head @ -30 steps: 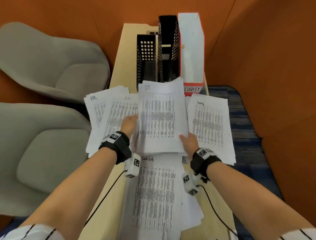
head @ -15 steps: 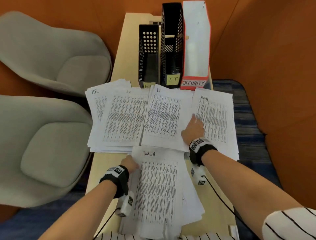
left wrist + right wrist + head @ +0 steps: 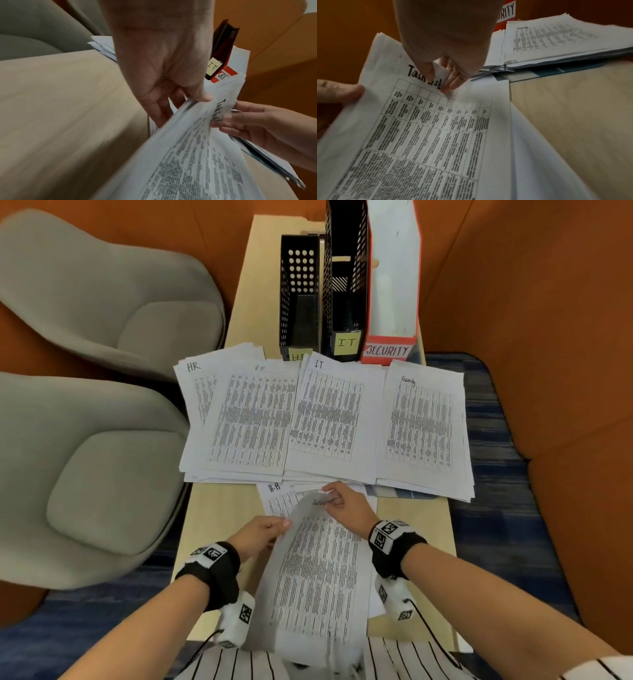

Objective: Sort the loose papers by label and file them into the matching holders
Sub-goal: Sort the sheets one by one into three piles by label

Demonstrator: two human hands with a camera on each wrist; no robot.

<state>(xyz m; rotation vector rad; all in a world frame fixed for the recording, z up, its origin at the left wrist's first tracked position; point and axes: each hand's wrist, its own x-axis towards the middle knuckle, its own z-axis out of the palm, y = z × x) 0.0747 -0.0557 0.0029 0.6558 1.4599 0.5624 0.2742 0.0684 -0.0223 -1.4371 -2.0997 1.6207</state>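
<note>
The head view looks steeply down along the worktop [image 3: 219, 508] toward the holders, while each wrist view peers close past its own hand, and all three share the lifted "Task List" sheaf [image 3: 318, 570].

Right hand [image 3: 443, 40] pinches Task List sheet [image 3: 423, 128] (top edge).

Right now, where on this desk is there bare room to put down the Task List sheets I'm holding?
Bare wood shows on the desk left of the HR sheet, below the HR pile, and on the strip left of the HR holder. A smaller patch lies right of the right hand. The middle band of piles is crowded.
</note>
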